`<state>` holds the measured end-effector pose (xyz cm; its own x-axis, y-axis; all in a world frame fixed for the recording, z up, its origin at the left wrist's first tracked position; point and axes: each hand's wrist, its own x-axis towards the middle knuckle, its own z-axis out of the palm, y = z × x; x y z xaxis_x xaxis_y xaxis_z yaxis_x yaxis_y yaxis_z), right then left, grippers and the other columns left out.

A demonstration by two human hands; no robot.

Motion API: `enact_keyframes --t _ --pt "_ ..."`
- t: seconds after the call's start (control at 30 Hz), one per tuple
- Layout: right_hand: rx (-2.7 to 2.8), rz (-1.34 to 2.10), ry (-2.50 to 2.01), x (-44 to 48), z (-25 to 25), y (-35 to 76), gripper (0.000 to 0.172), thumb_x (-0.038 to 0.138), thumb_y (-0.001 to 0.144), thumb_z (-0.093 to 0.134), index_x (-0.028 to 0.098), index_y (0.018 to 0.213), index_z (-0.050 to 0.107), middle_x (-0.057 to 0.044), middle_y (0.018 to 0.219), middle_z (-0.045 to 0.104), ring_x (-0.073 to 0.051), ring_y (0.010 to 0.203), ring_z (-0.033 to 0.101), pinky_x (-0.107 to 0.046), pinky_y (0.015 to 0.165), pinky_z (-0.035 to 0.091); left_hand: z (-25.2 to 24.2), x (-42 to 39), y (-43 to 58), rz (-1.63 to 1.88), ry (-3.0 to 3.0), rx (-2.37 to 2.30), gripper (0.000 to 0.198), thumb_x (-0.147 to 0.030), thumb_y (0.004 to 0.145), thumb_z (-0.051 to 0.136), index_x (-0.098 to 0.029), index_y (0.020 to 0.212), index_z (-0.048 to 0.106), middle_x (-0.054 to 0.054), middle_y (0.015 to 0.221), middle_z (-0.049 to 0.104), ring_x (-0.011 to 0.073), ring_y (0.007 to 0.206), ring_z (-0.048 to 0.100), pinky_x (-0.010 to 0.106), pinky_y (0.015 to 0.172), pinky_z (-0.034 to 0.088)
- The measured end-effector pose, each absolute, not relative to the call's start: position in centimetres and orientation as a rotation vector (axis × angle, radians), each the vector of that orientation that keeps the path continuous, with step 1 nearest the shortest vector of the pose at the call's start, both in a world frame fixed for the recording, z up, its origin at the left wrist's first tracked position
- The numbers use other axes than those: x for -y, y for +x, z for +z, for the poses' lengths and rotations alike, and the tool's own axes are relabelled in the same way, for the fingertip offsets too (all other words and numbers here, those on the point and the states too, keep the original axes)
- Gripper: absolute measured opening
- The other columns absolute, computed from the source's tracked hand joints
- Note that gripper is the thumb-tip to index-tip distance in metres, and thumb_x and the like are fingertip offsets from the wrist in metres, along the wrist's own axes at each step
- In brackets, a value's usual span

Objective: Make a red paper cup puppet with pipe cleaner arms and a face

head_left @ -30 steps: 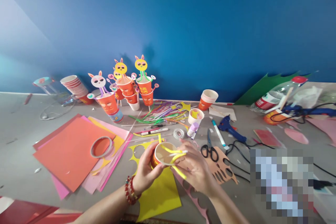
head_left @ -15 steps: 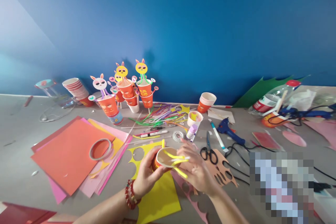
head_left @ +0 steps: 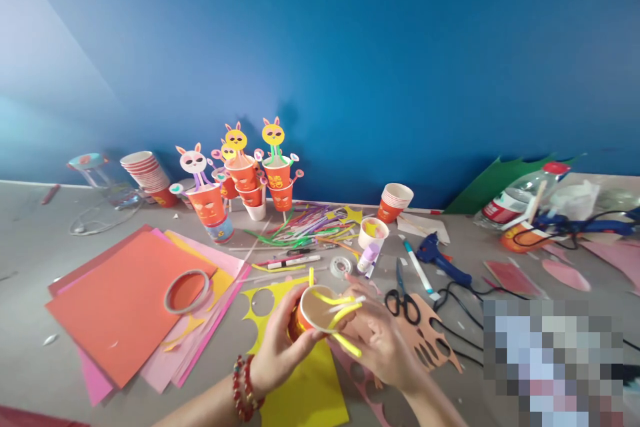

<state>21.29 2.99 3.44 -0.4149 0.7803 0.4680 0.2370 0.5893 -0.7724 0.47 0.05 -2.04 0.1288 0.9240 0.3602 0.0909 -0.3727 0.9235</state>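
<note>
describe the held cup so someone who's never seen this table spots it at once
Below the blue wall, over the near part of the grey table, are the left hand and right hand. Between them is an orange-red paper cup, its open mouth towards the camera. Unlike the bunny-faced cups further back, it has yellow stems but no bunny face showing.

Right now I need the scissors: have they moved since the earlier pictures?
No; relative to the blue glue gun, the scissors lie where they were.

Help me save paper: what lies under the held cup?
Yellow paper, partly cut away, shows past the held cup; the part covered by cup and left hand cannot be seen.
</note>
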Motion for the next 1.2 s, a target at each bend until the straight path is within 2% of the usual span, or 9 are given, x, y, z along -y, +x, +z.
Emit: enact_keyframes --t 0.1,0.2,0.3,0.37,0.5,0.7,1.0,1.1,1.2 --pt "1.953 0.749 -0.794 -3.0 3.3 21.4 0.013 0.015 0.083 0.074 0.025 0.085 0.066 -0.002 0.09 0.067 -0.022 0.091 0.068 -0.048 0.12 0.03 -1.8 -0.3 0.3 1.371 1.811 -1.018 0.066 -0.043 0.089 0.072 -0.031 0.146 0.043 0.012 0.139 0.06 0.0322 0.125 0.061 0.042 0.104 0.051" --pt "1.973 0.728 -0.791 -2.8 3.2 21.3 0.012 0.018 0.084 0.075 0.025 0.088 0.066 -0.003 0.093 0.069 -0.024 0.095 0.068 -0.049 0.119 0.033 -1.5 -0.5 0.3 1.4 1.945 -1.075 0.078 -0.056 0.082 0.075 -0.028 0.146 0.041 0.016 0.137 0.06 0.0373 0.127 0.059 0.051 0.105 0.05" --pt "1.974 0.69 -0.799 -2.5 3.0 21.2 0.011 0.019 0.085 0.074 0.024 0.09 0.065 -0.006 0.098 0.069 -0.026 0.101 0.068 -0.049 0.118 0.034 -1.4 -0.6 0.4 1.393 2.033 -1.193 0.081 -0.062 0.078 0.074 -0.025 0.143 0.044 0.018 0.135 0.062 0.0416 0.132 0.053 0.061 0.11 0.042" --pt "1.977 0.655 -0.798 -2.4 2.9 21.2 0.014 0.017 0.085 0.074 0.024 0.094 0.066 -0.006 0.098 0.069 -0.027 0.105 0.067 -0.049 0.118 0.035 -1.3 -0.5 0.3 1.382 2.056 -1.215 0.079 -0.064 0.078 0.074 -0.025 0.141 0.045 0.017 0.133 0.064 0.041 0.131 0.055 0.063 0.112 0.039" --pt "2.004 0.58 -0.769 -2.2 3.1 21.0 0.017 0.016 0.086 0.071 0.025 0.099 0.065 -0.005 0.096 0.069 -0.026 0.101 0.068 -0.048 0.117 0.037 -0.9 -0.5 0.2 1.37 2.038 -1.234 0.077 -0.063 0.077 0.075 -0.027 0.139 0.047 0.015 0.132 0.065 0.0388 0.128 0.058 0.058 0.109 0.044" --pt "2.032 0.583 -0.769 -2.3 3.6 20.9 0.013 0.015 0.087 0.07 0.025 0.092 0.063 -0.003 0.092 0.068 -0.022 0.088 0.068 -0.049 0.118 0.034 -0.4 -0.3 0.5 1.314 1.88 -1.179 0.071 -0.052 0.077 0.08 -0.026 0.136 0.051 0.011 0.124 0.069 0.03 0.11 0.069 0.04 0.094 0.056" --pt "2.046 0.834 -0.798 -2.2 4.8 21.2 0.008 0.019 0.089 0.071 0.024 0.085 0.067 -0.001 0.086 0.07 -0.02 0.087 0.068 -0.048 0.121 0.028 -1.4 -0.4 0.6 1.408 1.718 -1.074 0.067 -0.056 0.081 0.076 -0.025 0.136 0.053 0.012 0.124 0.07 0.03 0.109 0.069 0.036 0.091 0.057" --pt "2.018 0.873 -0.776 -2.2 4.8 21.2 0.006 0.023 0.091 0.07 0.024 0.085 0.07 -0.003 0.087 0.071 -0.021 0.089 0.068 -0.047 0.118 0.035 -1.5 -0.6 0.5 1.426 1.757 -1.059 0.068 -0.057 0.081 0.075 -0.026 0.137 0.052 0.011 0.123 0.069 0.0296 0.109 0.069 0.036 0.091 0.057" --pt "1.977 0.877 -0.758 -2.3 4.5 21.2 0.006 0.027 0.09 0.072 0.024 0.085 0.073 -0.004 0.087 0.072 -0.021 0.088 0.068 -0.043 0.11 0.045 -1.6 -0.7 0.4 1.428 1.799 -1.07 0.074 -0.065 0.077 0.073 -0.025 0.136 0.054 0.013 0.123 0.07 0.0314 0.108 0.069 0.039 0.091 0.057"
